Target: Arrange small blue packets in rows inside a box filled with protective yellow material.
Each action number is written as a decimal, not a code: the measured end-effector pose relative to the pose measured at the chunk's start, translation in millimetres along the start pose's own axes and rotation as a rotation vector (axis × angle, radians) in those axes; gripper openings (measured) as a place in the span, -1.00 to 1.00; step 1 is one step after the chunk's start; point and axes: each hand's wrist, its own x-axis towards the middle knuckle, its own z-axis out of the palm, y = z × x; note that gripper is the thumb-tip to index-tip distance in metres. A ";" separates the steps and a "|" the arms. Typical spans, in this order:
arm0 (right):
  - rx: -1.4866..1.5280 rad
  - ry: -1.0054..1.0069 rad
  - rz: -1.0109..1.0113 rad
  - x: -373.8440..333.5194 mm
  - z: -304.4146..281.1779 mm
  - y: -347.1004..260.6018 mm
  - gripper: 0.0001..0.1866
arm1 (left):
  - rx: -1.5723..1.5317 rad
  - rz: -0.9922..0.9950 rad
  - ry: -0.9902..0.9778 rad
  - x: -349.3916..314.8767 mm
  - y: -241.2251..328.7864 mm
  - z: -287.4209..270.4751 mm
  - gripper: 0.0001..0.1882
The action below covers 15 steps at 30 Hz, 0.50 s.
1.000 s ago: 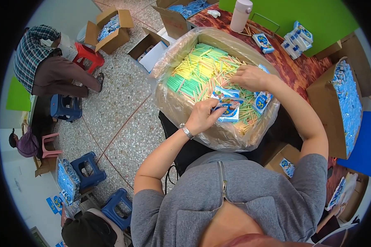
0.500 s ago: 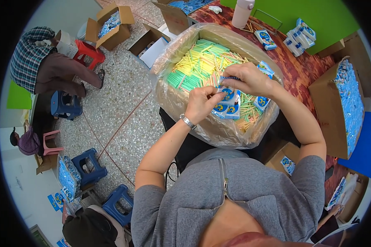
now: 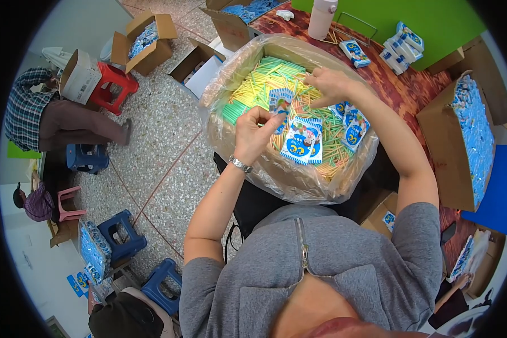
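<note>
My left hand (image 3: 254, 132) is over the lined box, its thumb and fingertips pinched on the edge of a small blue-and-white printed packet (image 3: 280, 101). Farther right, my right hand (image 3: 335, 85) hovers at the sticks with fingers and thumb apart, and nothing shows between them. Beneath both hands lies a heap of thin yellow, green and pink sticks (image 3: 253, 84). White-and-blue packets (image 3: 302, 141) rest on the sticks just right of my left hand. Several more packets (image 3: 355, 128) lie below my right wrist. Clear plastic (image 3: 222, 141) lines the box and folds over its rim.
A pale bottle (image 3: 322, 19) and stacked packs (image 3: 401, 48) stand on the red patterned table (image 3: 397, 96). At right is a tall carton (image 3: 467, 141) of blue packets. On the left are stools (image 3: 120, 236), cartons (image 3: 143, 42) and other people (image 3: 31, 107).
My hands have drawn apart: the right moved up and away, the left slightly left with a packet. The packets on the sticks now lie uncovered. The person at left shifted leftward.
</note>
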 end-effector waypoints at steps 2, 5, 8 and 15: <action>0.052 0.006 0.017 11.3 4.9 -5.0 -0.45 | -0.029 -0.025 0.026 0.8 1.5 -2.2 -0.74; 0.066 0.009 -0.072 19.4 5.4 -9.6 -0.43 | -0.076 -0.046 0.063 5.5 2.0 -7.6 -0.75; -0.039 -0.007 -0.271 24.7 4.0 -27.0 -0.44 | -0.070 -0.037 0.101 6.5 -1.3 -13.5 -0.75; -0.280 0.033 -0.488 26.6 5.3 -40.7 -0.66 | -0.111 -0.079 0.102 3.8 -0.9 -13.6 -0.76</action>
